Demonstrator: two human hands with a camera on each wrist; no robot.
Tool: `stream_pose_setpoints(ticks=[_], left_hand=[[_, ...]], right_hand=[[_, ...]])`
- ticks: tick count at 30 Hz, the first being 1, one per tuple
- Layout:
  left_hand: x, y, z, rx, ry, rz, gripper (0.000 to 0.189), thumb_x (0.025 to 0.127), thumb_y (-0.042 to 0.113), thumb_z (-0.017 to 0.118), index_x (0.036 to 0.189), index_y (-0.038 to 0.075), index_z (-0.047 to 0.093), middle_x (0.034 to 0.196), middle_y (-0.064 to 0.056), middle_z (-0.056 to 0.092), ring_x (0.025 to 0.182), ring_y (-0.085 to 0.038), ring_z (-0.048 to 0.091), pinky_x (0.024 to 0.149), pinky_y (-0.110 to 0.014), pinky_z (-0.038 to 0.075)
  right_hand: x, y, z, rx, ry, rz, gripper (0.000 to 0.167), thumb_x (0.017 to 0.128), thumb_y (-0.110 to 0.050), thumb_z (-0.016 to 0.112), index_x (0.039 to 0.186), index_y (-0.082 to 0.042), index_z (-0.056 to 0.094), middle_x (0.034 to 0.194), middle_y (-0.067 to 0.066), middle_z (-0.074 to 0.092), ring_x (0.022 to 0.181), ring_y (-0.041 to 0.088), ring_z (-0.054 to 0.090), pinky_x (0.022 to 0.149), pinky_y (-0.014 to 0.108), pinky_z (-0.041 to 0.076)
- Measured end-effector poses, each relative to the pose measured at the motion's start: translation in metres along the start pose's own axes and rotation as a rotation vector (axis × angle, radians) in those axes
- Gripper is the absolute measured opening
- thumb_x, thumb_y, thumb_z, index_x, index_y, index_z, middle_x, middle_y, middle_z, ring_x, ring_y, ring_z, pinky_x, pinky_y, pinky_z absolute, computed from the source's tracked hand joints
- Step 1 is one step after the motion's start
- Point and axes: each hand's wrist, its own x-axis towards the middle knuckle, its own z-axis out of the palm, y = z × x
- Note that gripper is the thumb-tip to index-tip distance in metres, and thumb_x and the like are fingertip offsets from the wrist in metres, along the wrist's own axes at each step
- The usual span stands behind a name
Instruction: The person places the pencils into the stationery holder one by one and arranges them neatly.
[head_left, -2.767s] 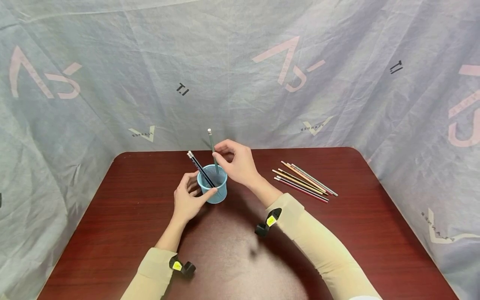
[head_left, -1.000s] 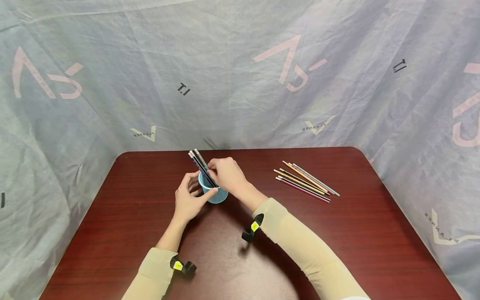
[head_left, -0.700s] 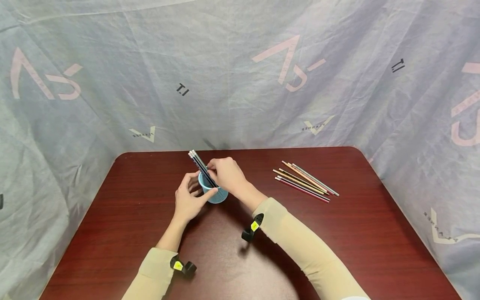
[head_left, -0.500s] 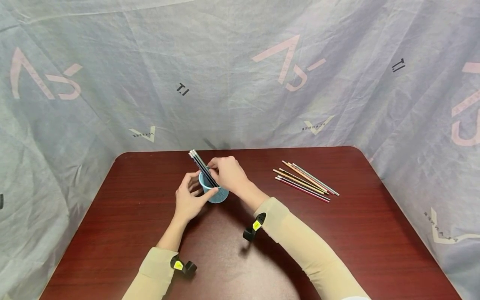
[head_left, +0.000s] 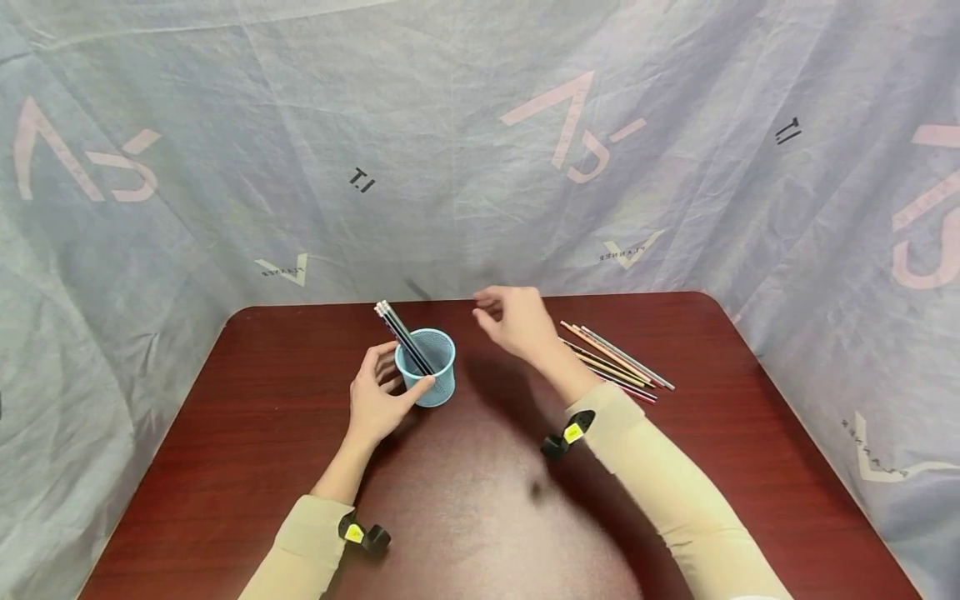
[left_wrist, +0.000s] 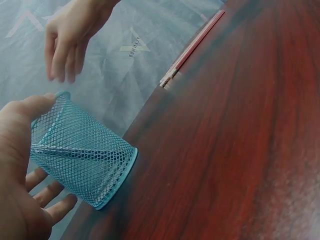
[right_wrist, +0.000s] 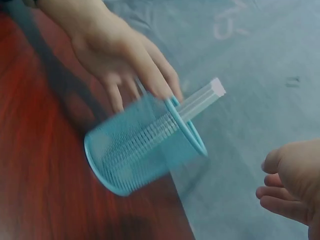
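A light-blue mesh pencil cup (head_left: 438, 390) stands upright on the table. Several dark pencils (head_left: 402, 332) lean in it to the left, white eraser ends up. My left hand (head_left: 372, 406) holds the cup from its left side, thumb at the near rim and fingers round the far side; the left wrist view shows the thumb at the rim of the mesh (left_wrist: 82, 150). Right of the cup, above the table, my right hand (head_left: 519, 321) is in the air with bent, loose fingers and nothing in them. In the right wrist view this hand (right_wrist: 295, 177) is apart from the cup.
Several loose pencils (head_left: 627, 357), in grey, orange, yellow, black and red, lie slantwise on the dark red table (head_left: 247, 433) at the right, partly behind my right forearm. A grey printed cloth (head_left: 450, 225) hangs behind the table and along both sides.
The green pencil went down into the cup and came to lean with the dark ones. My right hand let go and moved right, away from the cup. My left hand stayed in place.
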Motion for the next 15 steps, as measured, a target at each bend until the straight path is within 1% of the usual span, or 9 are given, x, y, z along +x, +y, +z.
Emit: stream_pose_setpoints(ticks=[3,7,11,15], left_hand=[[-0.001,-0.001,0.001,0.005,0.014,-0.012,0.082,0.074,0.014,0.099,0.145,0.011,0.057,0.136,-0.014,0.071,0.129,-0.029,0.069,0.108,-0.049,0.059],[-0.001,-0.001,0.002,-0.025,0.035,-0.018,0.091,0.071,0.013,0.101,0.150,0.014,0.057,0.141,-0.012,0.070,0.132,-0.028,0.068,0.112,-0.045,0.057],[-0.001,0.000,0.003,-0.054,0.063,-0.004,0.089,0.071,0.011,0.101,0.150,0.011,0.060,0.140,-0.015,0.071,0.130,-0.031,0.069,0.111,-0.045,0.057],[-0.003,-0.001,0.004,-0.064,0.099,0.009,0.082,0.071,0.010,0.100,0.145,0.005,0.064,0.133,-0.021,0.074,0.125,-0.035,0.072,0.106,-0.048,0.059]], right_hand=[[-0.006,0.017,-0.015,-0.016,0.021,0.018,0.020,0.096,-0.011,0.074,0.113,-0.003,0.080,0.101,0.010,0.084,0.086,0.021,0.082,0.079,0.037,0.068],[-0.019,0.042,-0.033,-0.051,0.026,0.059,0.019,0.096,-0.011,0.075,0.112,-0.003,0.080,0.101,0.011,0.084,0.085,0.023,0.082,0.078,0.040,0.068],[-0.033,0.065,-0.046,-0.091,0.011,0.100,0.019,0.096,-0.011,0.074,0.112,-0.003,0.080,0.101,0.011,0.083,0.085,0.025,0.081,0.078,0.043,0.067],[-0.046,0.081,-0.056,-0.124,-0.010,0.125,0.017,0.094,-0.011,0.074,0.108,-0.003,0.080,0.098,0.012,0.083,0.084,0.025,0.081,0.077,0.045,0.066]])
